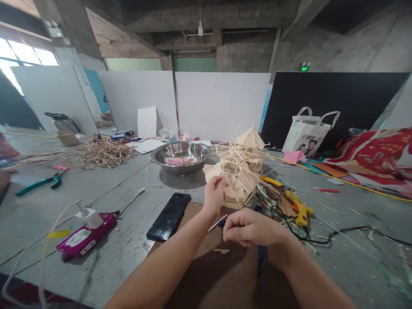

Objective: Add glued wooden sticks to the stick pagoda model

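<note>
Power strip (86,236): well left of the stick model (232,185); an arm snagging its loose white cable (131,201) could drag it.
Phone (169,216): left of the model and nearer the person, beside the left forearm; a swinging elbow could knock it.
Left hand (214,193): at the model's near left side, fingers bunched towards the thumb; cannot tell whether they pinch a stick. Too hard a push might crack or shift the thin roof sticks.
Stick model: upright, beyond the brown board (199,279); its jutting upper sticks look easy to catch.
Right hand (246,227): just nearer than the model, fingers loosely curled; any held piece is hidden.
Glue gun (301,210): right of the model; if hot, it could burn, and its black cord (363,226) could snag.
</note>
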Demonstrator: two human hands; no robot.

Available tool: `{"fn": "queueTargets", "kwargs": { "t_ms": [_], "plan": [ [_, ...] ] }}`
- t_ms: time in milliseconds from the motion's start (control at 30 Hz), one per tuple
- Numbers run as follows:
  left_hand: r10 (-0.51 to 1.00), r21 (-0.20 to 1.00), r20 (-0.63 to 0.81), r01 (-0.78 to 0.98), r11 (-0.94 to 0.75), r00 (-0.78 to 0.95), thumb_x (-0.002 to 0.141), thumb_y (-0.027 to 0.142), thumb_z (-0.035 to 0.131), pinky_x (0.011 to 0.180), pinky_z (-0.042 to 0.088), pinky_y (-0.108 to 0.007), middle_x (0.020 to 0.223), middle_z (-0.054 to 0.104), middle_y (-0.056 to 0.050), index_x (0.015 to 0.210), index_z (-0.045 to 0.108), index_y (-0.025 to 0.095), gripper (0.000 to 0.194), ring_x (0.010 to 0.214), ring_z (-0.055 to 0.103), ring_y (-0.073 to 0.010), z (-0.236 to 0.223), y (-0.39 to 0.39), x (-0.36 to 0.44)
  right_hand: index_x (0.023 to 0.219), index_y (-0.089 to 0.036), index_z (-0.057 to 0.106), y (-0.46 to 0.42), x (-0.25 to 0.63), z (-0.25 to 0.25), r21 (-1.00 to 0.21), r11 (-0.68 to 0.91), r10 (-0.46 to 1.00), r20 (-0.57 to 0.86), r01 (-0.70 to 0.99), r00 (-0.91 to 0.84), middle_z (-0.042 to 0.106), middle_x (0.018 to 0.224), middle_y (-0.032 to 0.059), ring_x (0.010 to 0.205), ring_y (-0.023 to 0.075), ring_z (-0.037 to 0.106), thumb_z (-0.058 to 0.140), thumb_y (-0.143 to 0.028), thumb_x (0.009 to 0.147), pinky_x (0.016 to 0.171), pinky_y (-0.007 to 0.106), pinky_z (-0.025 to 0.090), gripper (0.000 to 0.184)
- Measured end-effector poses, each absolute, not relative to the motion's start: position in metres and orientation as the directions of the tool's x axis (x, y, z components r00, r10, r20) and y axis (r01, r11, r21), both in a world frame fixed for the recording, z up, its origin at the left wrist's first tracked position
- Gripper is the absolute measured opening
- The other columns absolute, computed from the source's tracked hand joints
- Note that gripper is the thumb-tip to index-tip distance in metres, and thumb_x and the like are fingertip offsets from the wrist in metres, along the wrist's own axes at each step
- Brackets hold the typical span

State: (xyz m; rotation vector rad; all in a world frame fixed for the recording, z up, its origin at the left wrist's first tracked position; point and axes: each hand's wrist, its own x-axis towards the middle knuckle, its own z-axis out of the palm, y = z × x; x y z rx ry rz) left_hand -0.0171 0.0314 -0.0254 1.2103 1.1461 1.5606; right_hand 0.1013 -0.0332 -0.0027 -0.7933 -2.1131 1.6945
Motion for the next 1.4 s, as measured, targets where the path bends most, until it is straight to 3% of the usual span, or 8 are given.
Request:
{"fn": "queueTargets", "kwargs": {
  "t_ms": [100,233,600,933,1033,1167,1267,1400],
  "plan": [
    [0.987,0.938,0.073,-0.325,-0.117,-0.144,0.065,0.029,0.054,0.031,0.022,-0.017,0.059,0.052,0.003,0.072,0.050,0.015,0.016,0.029,0.034,-0.0020,-0.009,0.045,-0.012,0.076,-0.013,0.055,-0.031,0.102,-0.004,-0.972,0.135,0.636,-0.063,0.192,-0.769,0.046,0.048,-0.0055,0.039,0.0034,0.038,0.052,-0.036,0.072,0.039,0.016,0.030,0.024],
    [0.987,0.889,-0.034,-0.456,-0.043,-0.159,0.064,0.023,0.055,0.030,0.021,-0.016,0.055,0.050,0.005,0.076,0.048,0.016,0.015,0.028,0.035,-0.0014,0.000,0.062,-0.004,0.079,-0.013,0.055,-0.031,0.104,-0.002,-0.974,0.159,0.648,-0.021,0.161,-0.762,0.048,0.052,-0.0048,0.040,0.0031,0.039,0.051,-0.037,0.072,0.039,0.016,0.030,0.025],
    [0.994,0.908,-0.064,-0.418,0.023,-0.084,0.065,0.036,0.055,0.030,0.016,-0.016,0.044,0.044,0.007,0.067,0.047,0.015,0.023,0.026,0.030,-0.0012,0.007,0.083,0.005,0.081,-0.015,0.054,-0.030,0.109,0.001,-0.973,0.152,0.690,-0.020,0.172,-0.723,0.050,0.055,-0.0040,0.042,0.0038,0.040,0.050,-0.035,0.073,0.040,0.017,0.031,0.022],
    [0.992,0.940,0.091,-0.322,-0.116,-0.093,0.069,0.024,0.048,0.030,0.016,-0.017,0.039,0.038,0.008,0.058,0.042,0.017,0.015,0.027,0.028,-0.0023,0.002,0.076,0.000,0.080,-0.015,0.055,-0.027,0.110,0.003,-0.976,0.151,0.732,0.003,0.158,-0.681,0.050,0.053,-0.0042,0.040,0.0034,0.040,0.050,-0.034,0.074,0.040,0.017,0.031,0.021],
    [0.983,0.950,0.162,-0.258,-0.178,-0.083,0.070,0.026,0.047,0.031,0.017,-0.017,0.040,0.039,0.008,0.057,0.042,0.017,0.017,0.028,0.028,-0.0030,-0.001,0.062,-0.004,0.077,-0.014,0.054,-0.023,0.111,0.002,-0.985,0.150,0.802,0.072,0.083,-0.593,0.050,0.052,-0.0043,0.039,0.0032,0.039,0.051,-0.034,0.072,0.039,0.017,0.029,0.021],
    [0.922,0.919,0.387,0.091,-0.383,-0.029,0.073,0.030,0.045,0.040,0.028,-0.018,0.044,0.041,0.006,0.056,0.045,0.016,0.022,0.038,0.035,-0.0047,-0.009,0.038,-0.006,0.076,-0.016,0.053,-0.010,0.115,-0.003,-0.986,0.140,0.948,0.159,-0.088,-0.276,0.051,0.055,-0.0039,0.041,0.0045,0.041,0.055,-0.035,0.069,0.038,0.017,0.032,0.021],
    [0.869,0.824,0.487,0.282,-0.491,0.091,0.076,0.032,0.041,0.047,0.032,-0.019,0.050,0.045,0.003,0.059,0.048,0.016,0.025,0.048,0.041,-0.0073,-0.015,0.021,-0.002,0.077,-0.017,0.054,0.001,0.117,-0.008,-0.970,0.132,0.990,0.141,-0.206,-0.026,0.054,0.066,-0.0018,0.052,0.0070,0.047,0.059,-0.036,0.065,0.043,0.018,0.038,0.023],
    [0.746,0.618,0.555,0.419,-0.665,0.367,0.079,0.027,0.035,0.052,0.034,-0.021,0.060,0.053,-0.001,0.071,0.052,0.016,0.022,0.056,0.046,-0.0097,-0.026,0.006,0.006,0.077,-0.018,0.056,0.007,0.118,-0.010,-0.944,0.115,0.992,0.127,-0.309,-0.018,0.058,0.077,0.0013,0.069,0.0112,0.052,0.058,-0.039,0.064,0.058,0.022,0.043,0.024]
  ]
}}
